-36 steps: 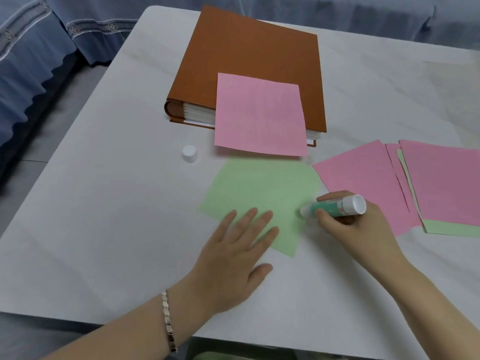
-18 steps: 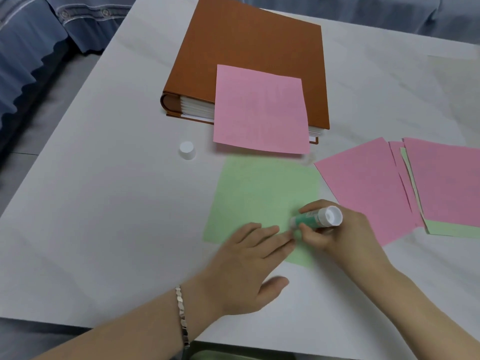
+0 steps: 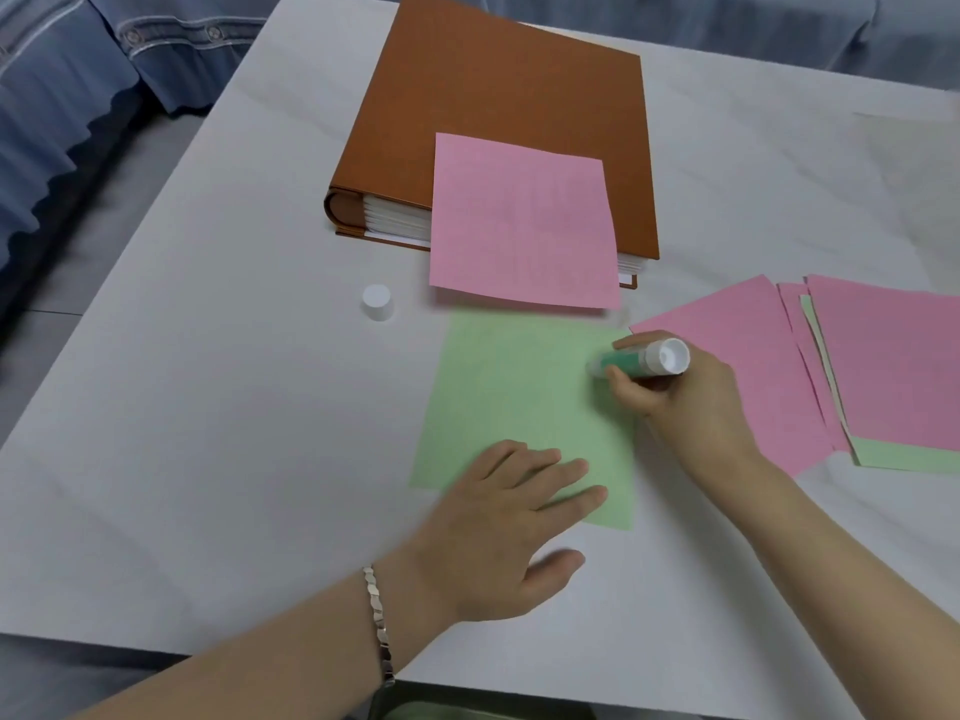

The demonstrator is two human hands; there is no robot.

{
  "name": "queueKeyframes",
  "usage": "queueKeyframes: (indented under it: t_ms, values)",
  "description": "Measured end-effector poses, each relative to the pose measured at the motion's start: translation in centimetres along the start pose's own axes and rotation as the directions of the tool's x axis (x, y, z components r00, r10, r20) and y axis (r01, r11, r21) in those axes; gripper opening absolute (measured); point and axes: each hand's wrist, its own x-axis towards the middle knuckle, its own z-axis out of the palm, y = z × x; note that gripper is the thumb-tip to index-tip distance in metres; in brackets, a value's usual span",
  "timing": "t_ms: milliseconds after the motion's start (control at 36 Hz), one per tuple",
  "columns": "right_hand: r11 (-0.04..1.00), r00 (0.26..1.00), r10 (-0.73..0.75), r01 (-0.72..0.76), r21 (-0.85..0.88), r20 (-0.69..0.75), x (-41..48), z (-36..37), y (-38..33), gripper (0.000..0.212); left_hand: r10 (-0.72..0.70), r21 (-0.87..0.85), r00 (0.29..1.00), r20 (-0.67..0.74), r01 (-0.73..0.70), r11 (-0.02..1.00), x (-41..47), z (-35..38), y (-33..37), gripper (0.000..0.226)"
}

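- Head view: white table [image 3: 197, 459], smooth and probably slick, with blue fabric [image 3: 67, 122] beyond it.
- Green sheet [image 3: 519, 397] lies flat mid-table; likely light, limp and apt to slide. Left hand [image 3: 498, 532] presses its near edge with straight fingers.
- Glue stick [image 3: 631, 361], probably rigid and light, has its tip at the sheet's right edge, barrel clasped by right hand [image 3: 691, 402].
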Motion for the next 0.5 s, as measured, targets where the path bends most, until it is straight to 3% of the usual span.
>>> queueKeyframes:
  t_ms: [83, 306, 500]
  values:
    - [0.999, 1.000, -0.013, 0.013, -0.035, -0.014, -1.2, -1.1, -0.2, 0.016, 0.002, 0.002, 1.000, 0.002, -0.002, 1.000, 0.0, 0.1, 0.0, 0.045]
    - [0.995, 0.982, 0.032, -0.013, -0.103, 0.186, -4.9, -1.7, 1.2, 0.013, 0.015, 0.014, 1.000, -0.010, -0.015, 1.000, -0.1, 0.2, -0.1, 0.045]
    - [0.998, 0.990, 0.011, -0.002, -0.061, 0.143, -2.7, -0.9, 1.0, 0.016, 0.020, 0.019, 1.000, -0.024, -0.019, 1.000, -0.1, 0.2, -0.1, 0.048]
